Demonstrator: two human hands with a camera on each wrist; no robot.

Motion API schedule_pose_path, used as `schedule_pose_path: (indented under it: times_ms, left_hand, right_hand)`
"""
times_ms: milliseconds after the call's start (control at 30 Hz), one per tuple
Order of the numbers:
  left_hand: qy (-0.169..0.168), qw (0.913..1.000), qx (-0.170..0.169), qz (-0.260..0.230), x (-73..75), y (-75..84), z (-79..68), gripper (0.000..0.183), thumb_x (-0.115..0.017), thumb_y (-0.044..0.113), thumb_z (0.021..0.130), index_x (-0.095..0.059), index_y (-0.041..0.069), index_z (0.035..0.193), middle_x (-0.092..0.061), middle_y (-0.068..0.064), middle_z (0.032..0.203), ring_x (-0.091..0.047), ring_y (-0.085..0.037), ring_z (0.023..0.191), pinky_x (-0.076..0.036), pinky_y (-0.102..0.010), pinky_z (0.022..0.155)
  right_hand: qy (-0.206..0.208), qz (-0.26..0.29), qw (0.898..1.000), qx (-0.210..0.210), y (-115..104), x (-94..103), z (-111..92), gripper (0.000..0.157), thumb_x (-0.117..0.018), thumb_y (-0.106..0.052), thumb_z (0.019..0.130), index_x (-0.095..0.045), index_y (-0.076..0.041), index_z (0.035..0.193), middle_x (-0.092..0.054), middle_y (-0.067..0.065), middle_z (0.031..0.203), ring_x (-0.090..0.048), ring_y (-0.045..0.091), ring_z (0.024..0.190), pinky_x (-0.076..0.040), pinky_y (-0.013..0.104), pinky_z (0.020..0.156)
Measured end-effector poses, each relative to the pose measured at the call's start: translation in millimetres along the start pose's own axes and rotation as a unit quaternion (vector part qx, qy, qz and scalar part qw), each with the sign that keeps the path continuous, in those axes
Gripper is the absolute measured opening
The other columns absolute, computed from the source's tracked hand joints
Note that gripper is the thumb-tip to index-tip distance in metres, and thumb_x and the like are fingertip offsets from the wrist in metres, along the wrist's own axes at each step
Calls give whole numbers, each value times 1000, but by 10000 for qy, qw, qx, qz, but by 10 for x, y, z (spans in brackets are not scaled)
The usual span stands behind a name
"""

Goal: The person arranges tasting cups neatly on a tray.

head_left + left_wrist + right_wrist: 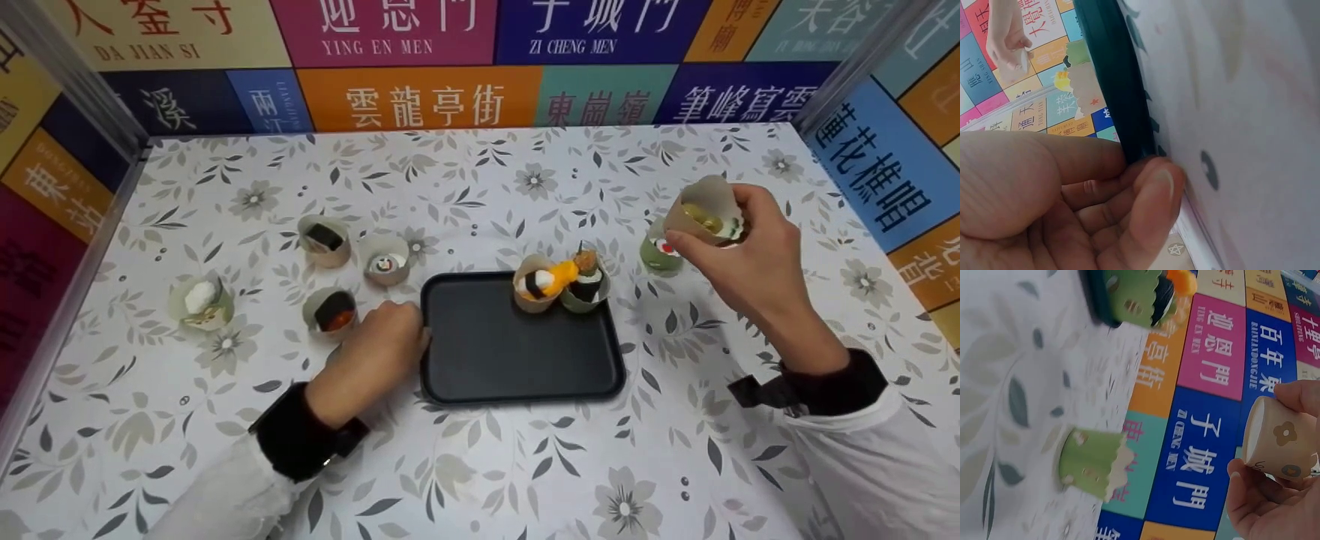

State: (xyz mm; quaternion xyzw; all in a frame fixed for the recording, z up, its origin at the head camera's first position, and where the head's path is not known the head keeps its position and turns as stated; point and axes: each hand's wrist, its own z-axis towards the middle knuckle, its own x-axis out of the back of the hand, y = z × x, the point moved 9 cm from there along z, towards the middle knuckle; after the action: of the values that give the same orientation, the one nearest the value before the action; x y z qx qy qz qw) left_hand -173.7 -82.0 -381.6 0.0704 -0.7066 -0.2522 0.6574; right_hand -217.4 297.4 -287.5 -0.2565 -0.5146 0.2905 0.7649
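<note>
My right hand grips a beige paper cup with yellowish food in it, raised above the table; printed flowers show on its wall in the right wrist view. Just below and left of it stands a green paper cup on the cloth. With thumb and fingers my left hand pinches the left rim of a black rectangular tray. At the tray's back right corner a beige cup and a green cup stand side by side with toy-like sushi food in them.
Left of the tray stand several more paper cups: one with a black strip, one with a printed inside bottom, one with black and orange food, one with a white ball. Colourful lettered panels wall the table's back and sides.
</note>
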Motion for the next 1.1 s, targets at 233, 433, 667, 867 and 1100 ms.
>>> schedule_pose_path:
  times_ms: [233,433,667,867,1100]
  left_hand:
    - [23,10000,-29,-1,6,12,0,19,-66,4,93,-60,2,75,-61,-17,71,-63,-41,66,-50,-52,58]
    - [-1,9999,-102,-42,12,21,-2,20,-65,2,93,-59,2,74,-61,-15,70,-64,-40,67,-50,-51,59]
    - [-1,9998,-150,-100,4,22,0,19,-64,1,92,-59,3,74,-60,-15,69,-63,-40,66,-49,-50,57]
    - [-16,9996,-159,-214,8,10,1,20,-64,1,92,-58,4,73,-59,-12,68,-61,-36,64,-48,-48,57]
    - [1,9995,-168,-283,17,5,-11,19,-65,2,93,-59,4,75,-59,-12,70,-61,-36,66,-49,-49,59]
  right_hand:
    - [-244,215,9989,343,-228,-233,-17,62,-87,-20,85,-57,0,135,-66,12,116,-55,13,93,-41,23,74]
    - [-673,315,9961,474,-441,-464,-14,62,-87,-20,86,-57,-2,137,-67,11,119,-59,14,96,-46,21,76]
    - [-1087,276,9912,705,-716,-787,-17,61,-87,-19,84,-58,0,135,-68,12,116,-62,22,98,-45,29,81]
    - [-1461,447,9858,704,-845,-1087,-38,62,-88,-20,83,-58,-1,135,-68,12,120,-62,25,103,-46,39,86]
    - [-1921,393,9779,724,-943,-1349,-58,63,-88,-25,84,-58,-4,135,-67,10,122,-62,25,104,-47,42,87]
